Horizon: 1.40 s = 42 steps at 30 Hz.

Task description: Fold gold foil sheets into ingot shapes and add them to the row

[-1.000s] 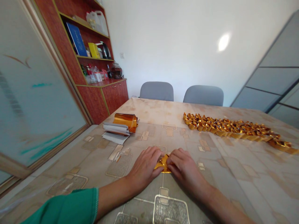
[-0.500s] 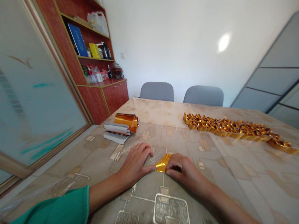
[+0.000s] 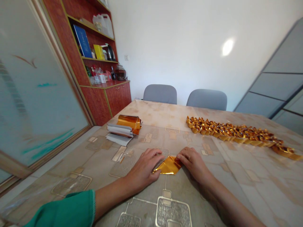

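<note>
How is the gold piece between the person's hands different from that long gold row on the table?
The foil piece is one flat folded sheet; the row is many small, puffed-up folded shapes packed together. The piece lies between the left hand and right hand; the row lies farther off, untouched. Both are shiny gold foil.

A meeting room with grey chairs (image 3: 160, 94) and a wooden cabinet (image 3: 95, 110).

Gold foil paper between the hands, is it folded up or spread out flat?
Folded: the gold foil paper shows creases and layered edges in a pointed shape, lying between the left hand and right hand.
</note>
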Tool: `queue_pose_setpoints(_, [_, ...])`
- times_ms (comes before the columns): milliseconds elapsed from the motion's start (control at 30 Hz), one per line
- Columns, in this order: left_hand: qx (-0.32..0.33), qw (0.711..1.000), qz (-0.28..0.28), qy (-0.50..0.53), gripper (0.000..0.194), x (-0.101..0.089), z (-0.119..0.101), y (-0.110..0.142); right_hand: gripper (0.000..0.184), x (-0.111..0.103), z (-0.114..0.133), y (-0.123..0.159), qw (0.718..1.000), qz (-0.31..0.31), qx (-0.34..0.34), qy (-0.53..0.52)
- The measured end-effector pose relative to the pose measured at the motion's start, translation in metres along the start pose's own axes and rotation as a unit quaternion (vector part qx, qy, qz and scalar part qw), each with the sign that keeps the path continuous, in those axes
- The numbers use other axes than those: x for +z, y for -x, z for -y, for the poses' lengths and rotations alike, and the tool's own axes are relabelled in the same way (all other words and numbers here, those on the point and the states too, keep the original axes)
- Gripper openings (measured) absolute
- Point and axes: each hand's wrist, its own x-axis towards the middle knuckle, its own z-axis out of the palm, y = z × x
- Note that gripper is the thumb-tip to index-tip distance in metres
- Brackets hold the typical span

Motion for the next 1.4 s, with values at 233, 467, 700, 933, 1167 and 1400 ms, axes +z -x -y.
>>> queue_pose_setpoints(233, [0.008, 1.000, -0.009, -0.007, 0.036, -0.001, -0.002, 0.000, 0.010, -0.001, 0.003, -0.001, 1.000, 0.008, 0.014, -0.003])
queue_pose_setpoints(467, [0.064, 0.997, -0.048, 0.017, 0.020, 0.000, -0.001, -0.002, 0.016, -0.029, 0.028, 0.019, 0.982, 0.053, -0.116, -0.143])
queue_pose_setpoints(700, [0.196, 0.970, -0.050, -0.133, 0.025, -0.001, -0.010, -0.001, 0.026, -0.044, 0.039, 0.033, 0.966, 0.117, -0.224, 0.046])
queue_pose_setpoints(933, [0.192, 0.971, 0.064, -0.125, 0.020, -0.007, -0.015, 0.013, 0.017, -0.036, 0.034, 0.041, 0.963, 0.185, -0.192, 0.027])
queue_pose_setpoints(1167, [0.174, 0.981, 0.067, -0.046, 0.028, -0.011, -0.014, 0.019, 0.015, -0.032, 0.027, 0.038, 0.979, 0.164, -0.088, -0.083])
queue_pose_setpoints(1400, [0.130, 0.987, 0.081, -0.043, 0.028, -0.009, -0.016, 0.019, 0.019, -0.016, 0.017, 0.033, 0.989, 0.121, 0.007, -0.083])
